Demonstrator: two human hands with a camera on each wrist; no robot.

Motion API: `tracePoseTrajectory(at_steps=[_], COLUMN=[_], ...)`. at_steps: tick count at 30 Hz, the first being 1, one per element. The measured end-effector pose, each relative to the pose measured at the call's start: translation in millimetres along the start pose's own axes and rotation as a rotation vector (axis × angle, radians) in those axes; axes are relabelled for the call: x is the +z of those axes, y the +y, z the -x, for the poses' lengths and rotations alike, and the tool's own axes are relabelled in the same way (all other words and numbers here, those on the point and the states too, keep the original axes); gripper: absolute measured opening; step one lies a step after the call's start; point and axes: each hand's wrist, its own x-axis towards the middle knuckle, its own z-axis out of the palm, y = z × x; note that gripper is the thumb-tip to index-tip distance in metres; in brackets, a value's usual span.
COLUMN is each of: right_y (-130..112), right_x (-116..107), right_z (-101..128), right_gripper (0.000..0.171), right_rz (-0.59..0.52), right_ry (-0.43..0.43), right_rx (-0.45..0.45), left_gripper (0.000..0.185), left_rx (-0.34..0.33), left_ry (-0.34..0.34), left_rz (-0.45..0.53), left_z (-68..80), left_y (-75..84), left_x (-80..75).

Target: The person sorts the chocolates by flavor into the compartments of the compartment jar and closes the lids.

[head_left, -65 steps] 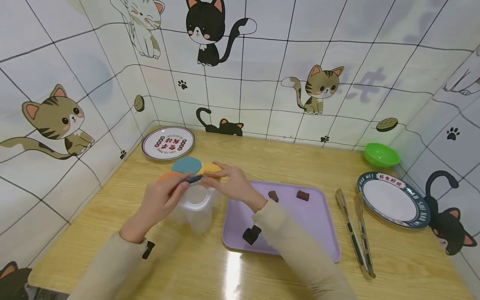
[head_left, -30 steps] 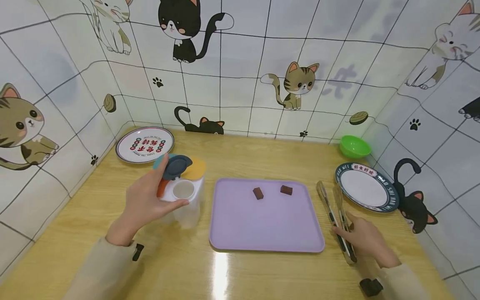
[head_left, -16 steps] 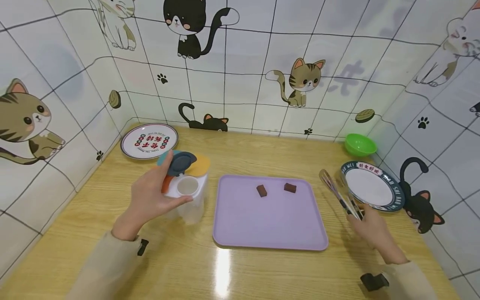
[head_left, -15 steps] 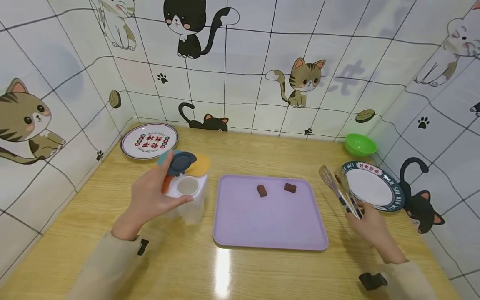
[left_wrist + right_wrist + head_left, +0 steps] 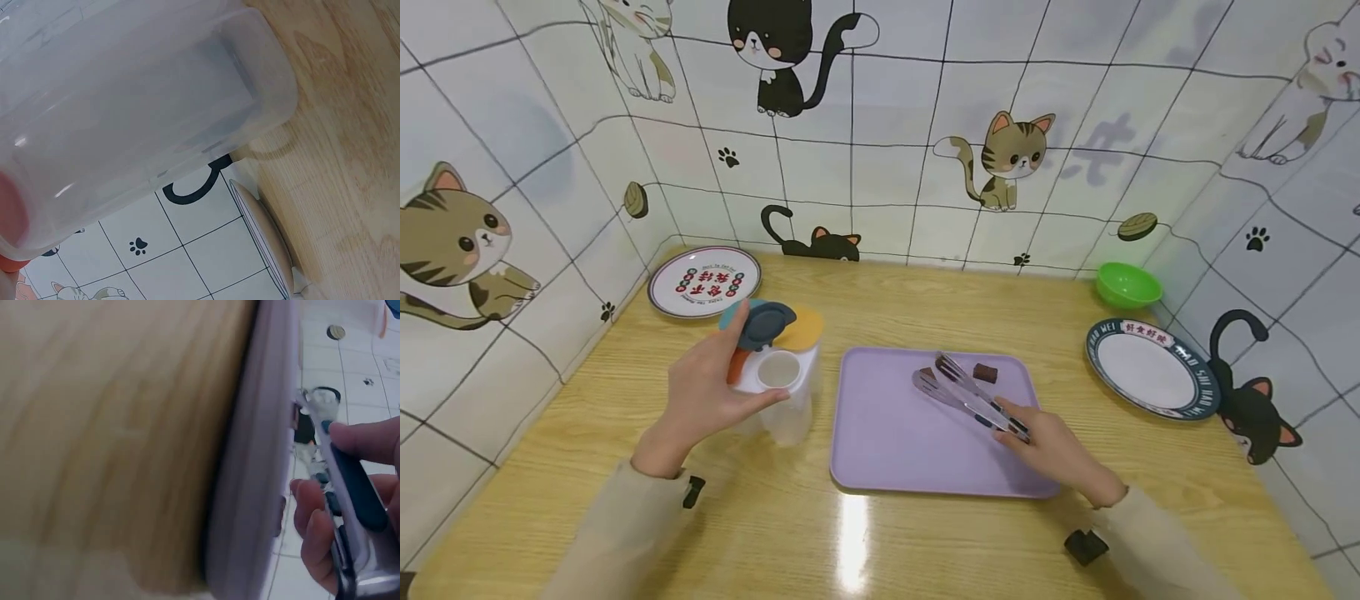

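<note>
My left hand [image 5: 730, 382] grips a clear plastic container [image 5: 786, 408] that stands on the wooden table [image 5: 925, 533]. The container has several coloured round lids, and its grey lid [image 5: 765, 323] is flipped up over an open hole. The left wrist view shows the container's wall [image 5: 137, 112] close up. My right hand [image 5: 1028, 429] holds metal tongs [image 5: 970, 393] by their blue-grip handle [image 5: 351, 481], over the purple tray [image 5: 887, 442]. The tong tips stand apart at the left brown cube [image 5: 927, 374]. A second brown cube [image 5: 985, 372] lies just to its right.
A patterned plate [image 5: 703, 282] lies at the back left, a dark-rimmed plate [image 5: 1150, 368] at the right, and a green bowl [image 5: 1127, 285] behind it. Cat-tile walls [image 5: 880, 167] close in the table on three sides. The tray's edge [image 5: 262, 456] looms in the right wrist view.
My right hand lifted the tongs off the table beside the right plate and carried them left over the tray to the left cube. The left hand stayed on the container.
</note>
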Motion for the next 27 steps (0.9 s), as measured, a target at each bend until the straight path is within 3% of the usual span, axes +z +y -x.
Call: tracePoseTrajectory(at_steps=[4, 8, 18, 22, 27], right_y=[-5.1, -6.7, -10.7, -26.6, -66.4], right_x=[8.4, 11.4, 8.9, 4.5, 0.7], right_z=[-5.0, -7.2, -8.2, -14.8, -32.5], right_gripper=[0.05, 0.044, 0.037, 0.037, 0.04], right_rz=[0.029, 0.016, -0.03, -0.074, -0.128], right_ry=[-0.027, 0.009, 0.22, 0.284, 0.331], right_rx=[-0.022, -0.046, -0.13, -0.213, -0.379], left_gripper=[0.109, 0.106, 0.106, 0.107, 0.107], left_rx=[0.008, 0.02, 0.035, 0.032, 0.027], left_ry=[0.008, 0.021, 0.042, 0.035, 0.033], left_rz=[0.006, 0.007, -0.001, -0.004, -0.001], left_z=[1.2, 2.1, 0.8, 0.3, 0.3], left_y=[-0.4, -1.3, 0.1, -0.3, -1.1], left_x=[1.1, 2.2, 3.0, 2.8, 2.7])
